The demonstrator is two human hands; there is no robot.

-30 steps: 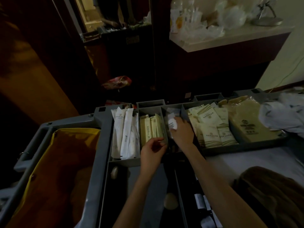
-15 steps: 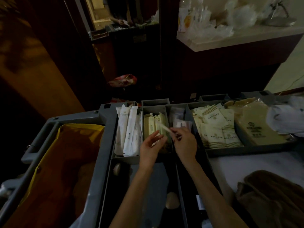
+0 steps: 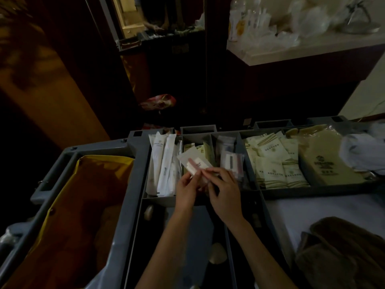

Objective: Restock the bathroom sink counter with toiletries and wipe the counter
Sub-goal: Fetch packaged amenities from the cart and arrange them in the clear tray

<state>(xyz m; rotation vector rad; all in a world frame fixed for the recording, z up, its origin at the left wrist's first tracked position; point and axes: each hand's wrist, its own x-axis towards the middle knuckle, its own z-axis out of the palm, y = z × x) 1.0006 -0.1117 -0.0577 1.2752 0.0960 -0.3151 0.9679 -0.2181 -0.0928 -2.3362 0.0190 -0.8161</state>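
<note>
Left hand [image 3: 188, 187] and right hand [image 3: 225, 189] pinch clear sachet [image 3: 191, 161]; print unreadable.

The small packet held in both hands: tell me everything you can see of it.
The small packet is a flat, whitish, half-clear sachet with a white strip inside and tiny dark print, too blurred to read. It is tilted, far end pointing up and left, above the grey cart tray. The left hand and right hand pinch its near end.
</note>
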